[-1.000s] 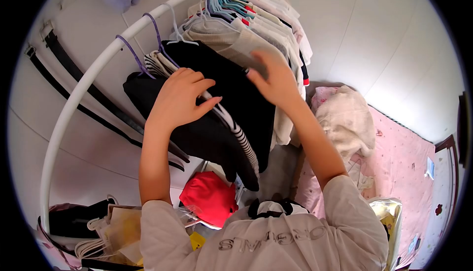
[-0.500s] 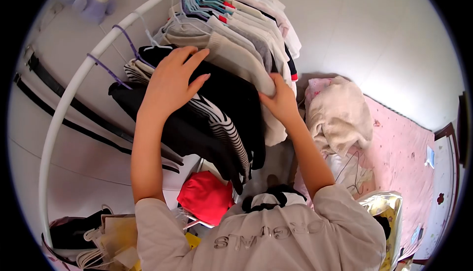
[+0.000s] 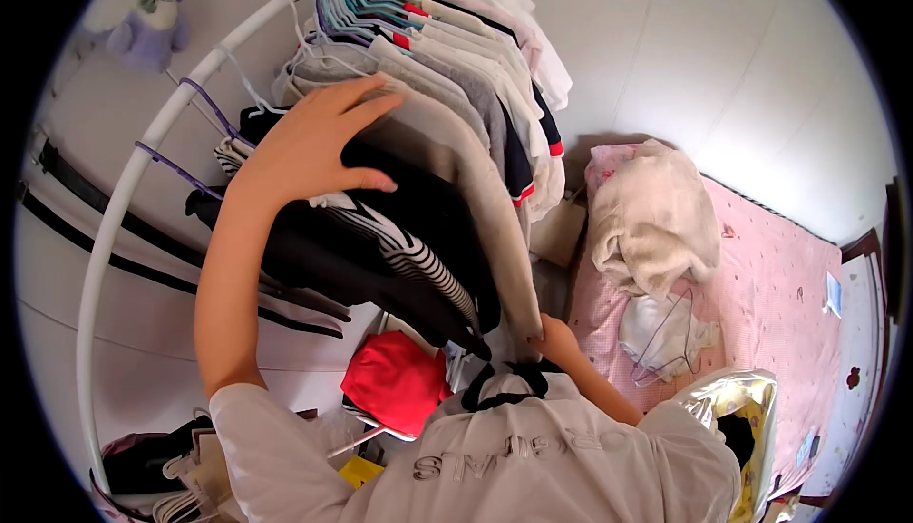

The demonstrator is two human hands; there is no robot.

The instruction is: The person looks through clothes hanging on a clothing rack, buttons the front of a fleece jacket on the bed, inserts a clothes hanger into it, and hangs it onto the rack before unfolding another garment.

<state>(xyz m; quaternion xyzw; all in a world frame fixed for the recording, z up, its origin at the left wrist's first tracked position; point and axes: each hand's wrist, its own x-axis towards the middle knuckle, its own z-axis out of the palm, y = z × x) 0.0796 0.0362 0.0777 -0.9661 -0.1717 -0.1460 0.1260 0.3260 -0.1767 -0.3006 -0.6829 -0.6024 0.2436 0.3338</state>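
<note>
My left hand (image 3: 319,143) lies with spread fingers at the top of a beige sweater (image 3: 452,138) hanging on the rack; the fingertips touch its shoulder. Lower down, my right hand (image 3: 558,340) pinches the bottom end of the same sweater, which stretches in a long strip between both hands. Behind my left hand hang a black garment (image 3: 433,209), a black-and-white striped top (image 3: 418,257) and a dark garment (image 3: 314,252). Further along, several light-coloured tops (image 3: 485,57) hang on teal and white hangers.
A white curved rail (image 3: 124,200) carries the hangers. Black belts (image 3: 114,204) hang at the left. Below the clothes is a red item (image 3: 395,380). The pink bed (image 3: 761,276) at the right holds a beige blanket (image 3: 656,209) and a white garment with a wire hanger (image 3: 666,333).
My right hand has slid down from the sweater's upper side to its lower end, drawing the fabric out. My left hand has shifted slightly left, fingers still spread.
</note>
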